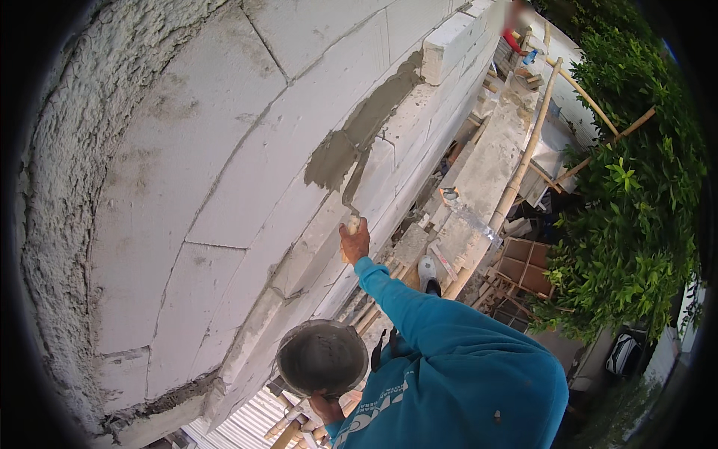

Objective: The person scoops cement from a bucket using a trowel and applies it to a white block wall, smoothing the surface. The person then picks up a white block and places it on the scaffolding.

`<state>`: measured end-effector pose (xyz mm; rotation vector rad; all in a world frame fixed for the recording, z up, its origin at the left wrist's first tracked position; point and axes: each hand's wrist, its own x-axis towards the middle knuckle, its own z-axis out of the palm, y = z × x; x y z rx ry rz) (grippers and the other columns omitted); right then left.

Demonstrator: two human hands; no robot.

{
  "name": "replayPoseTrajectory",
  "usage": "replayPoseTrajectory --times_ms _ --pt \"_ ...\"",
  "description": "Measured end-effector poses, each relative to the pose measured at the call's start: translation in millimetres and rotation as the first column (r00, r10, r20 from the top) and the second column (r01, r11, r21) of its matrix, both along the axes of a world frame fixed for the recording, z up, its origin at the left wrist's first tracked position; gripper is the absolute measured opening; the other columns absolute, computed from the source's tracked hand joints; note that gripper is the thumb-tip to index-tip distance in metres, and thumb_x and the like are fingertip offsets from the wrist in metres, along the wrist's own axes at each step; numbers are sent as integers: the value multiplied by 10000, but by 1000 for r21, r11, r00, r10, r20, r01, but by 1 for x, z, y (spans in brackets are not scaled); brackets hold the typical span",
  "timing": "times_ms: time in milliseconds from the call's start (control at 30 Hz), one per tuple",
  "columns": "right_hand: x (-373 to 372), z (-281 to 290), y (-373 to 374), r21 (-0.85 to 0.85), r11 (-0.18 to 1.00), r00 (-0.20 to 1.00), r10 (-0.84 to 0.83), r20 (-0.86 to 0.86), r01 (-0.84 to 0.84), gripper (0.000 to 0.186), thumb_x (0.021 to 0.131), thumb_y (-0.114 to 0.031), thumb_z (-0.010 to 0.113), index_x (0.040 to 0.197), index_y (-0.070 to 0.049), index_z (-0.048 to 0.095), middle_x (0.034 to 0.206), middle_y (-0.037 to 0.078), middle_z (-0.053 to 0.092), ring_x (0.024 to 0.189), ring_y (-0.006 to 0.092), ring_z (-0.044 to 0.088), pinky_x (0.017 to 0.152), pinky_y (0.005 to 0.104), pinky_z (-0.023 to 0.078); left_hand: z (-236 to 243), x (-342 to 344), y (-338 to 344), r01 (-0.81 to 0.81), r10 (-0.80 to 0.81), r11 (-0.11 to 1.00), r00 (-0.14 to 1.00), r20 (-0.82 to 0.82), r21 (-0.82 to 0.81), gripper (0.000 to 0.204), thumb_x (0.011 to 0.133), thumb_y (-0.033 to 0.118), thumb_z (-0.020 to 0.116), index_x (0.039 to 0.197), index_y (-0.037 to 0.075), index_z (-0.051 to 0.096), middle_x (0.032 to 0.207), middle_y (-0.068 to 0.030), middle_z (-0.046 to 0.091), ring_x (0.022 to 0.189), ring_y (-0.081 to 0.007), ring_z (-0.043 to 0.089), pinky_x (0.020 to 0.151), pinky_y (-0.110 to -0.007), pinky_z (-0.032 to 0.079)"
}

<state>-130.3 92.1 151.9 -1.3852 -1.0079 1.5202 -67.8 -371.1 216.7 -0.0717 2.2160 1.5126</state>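
Note:
My right hand (356, 241), in a blue sleeve, is closed round the pale handle of a trowel (357, 182). The trowel's narrow, mortar-smeared blade rests along the edge of wet grey mortar (333, 159). This mortar is spread over the white block wall (299, 97) and runs up to a single white block (447, 46) on the ledge. Low in the picture, my left hand (327, 408) grips the rim of a round dark bucket (321, 358) with grey mortar inside. Part of that hand is hidden by the bucket and my body.
A plank scaffold (479, 187) with a bamboo rail (529, 150) runs along the right of the wall. My shoe (428, 271) stands on it. Farther along, another person's red sleeve (513, 41) shows. Leafy branches (628, 202) hang at the right. Corrugated sheeting (247, 419) lies below.

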Motion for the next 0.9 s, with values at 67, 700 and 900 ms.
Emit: replayPoseTrajectory --times_ms 67,700,900 --pt "12 10 26 -132 990 985 29 -168 -52 287 835 -155 691 957 -90 440 686 79 543 470 189 545 425 362 482 8 11 -21 -6 2 995 999 -40 -95 218 663 51 548 872 -12 547 896 -123 594 838 -289 613 686 -395 510" --pt "-53 31 36 182 983 994 31 -103 -11 281 840 -52 640 994 -97 409 743 80 560 499 180 538 461 353 477 13 13 -39 193 -312 907 905 -288 -375 240 633 -31 652 862 17 604 836 -147 621 744 -296 621 664 -397 497" --pt "-34 38 12 221 972 997 83 10 -83 312 808 -117 660 1045 -81 459 801 144 616 717 297 609 681 419 485 19 7 -11 -316 290 947 920 262 62 122 682 12 560 796 -4 598 825 -82 594 778 -238 602 655 -376 489"
